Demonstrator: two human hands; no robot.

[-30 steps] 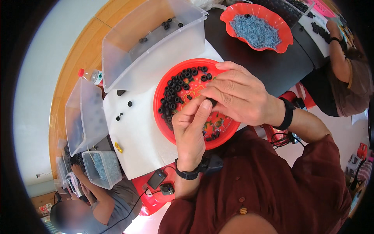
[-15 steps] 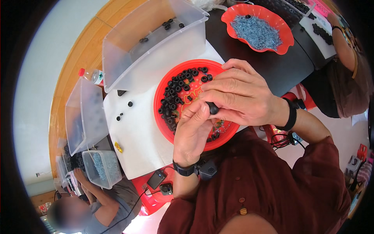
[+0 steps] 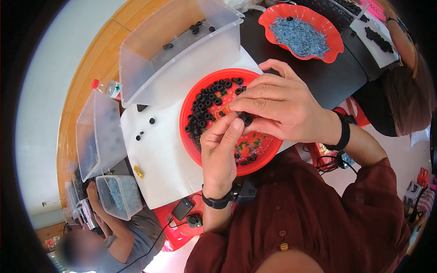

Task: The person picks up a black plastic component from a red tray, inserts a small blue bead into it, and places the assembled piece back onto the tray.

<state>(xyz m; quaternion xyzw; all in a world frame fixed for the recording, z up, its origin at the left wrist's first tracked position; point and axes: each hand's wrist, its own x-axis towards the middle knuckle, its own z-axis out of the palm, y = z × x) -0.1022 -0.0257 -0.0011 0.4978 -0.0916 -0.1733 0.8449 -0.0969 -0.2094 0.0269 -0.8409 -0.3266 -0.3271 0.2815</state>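
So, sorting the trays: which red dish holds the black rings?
The near red dish under both hands; the far red dish holds blue-grey bits.

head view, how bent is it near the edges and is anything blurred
Head view: strong fisheye, black corners, the wooden table edge curves; the centre is sharp, with both hands, left hand and right hand, over the red bowl; a blurred patch sits lower left.
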